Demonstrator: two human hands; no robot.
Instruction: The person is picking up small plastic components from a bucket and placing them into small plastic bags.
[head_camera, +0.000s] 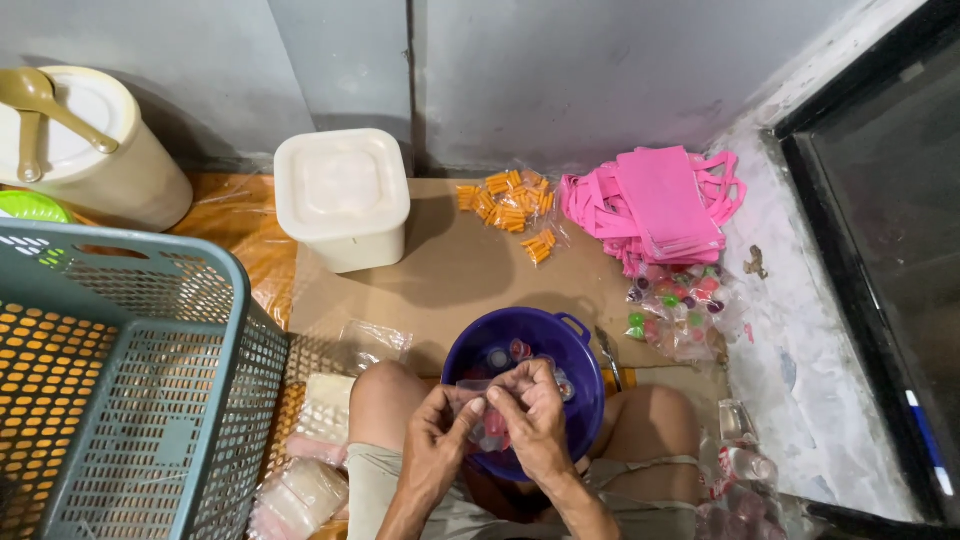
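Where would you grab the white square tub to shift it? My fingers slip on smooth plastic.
Grip the white square tub under its lid's overhanging rim, a hand on each opposite side, coming from above. It stands upright, lid shut, no handle visible, so the lip is likely the surest hold.

Grey-green perforated plastic laundry basket (130, 390) at left; behind it a cream cylindrical plastic container (95, 150) with a ladle on its lid, then a square white lidded plastic tub (342, 198) on the brown cardboard sheet (450, 275). Against the wall: clear bag of small orange packets (510, 205) and a stack of pink fabric bags (655, 205). Just below those, a clear bag of multicoloured round candies (678, 305).
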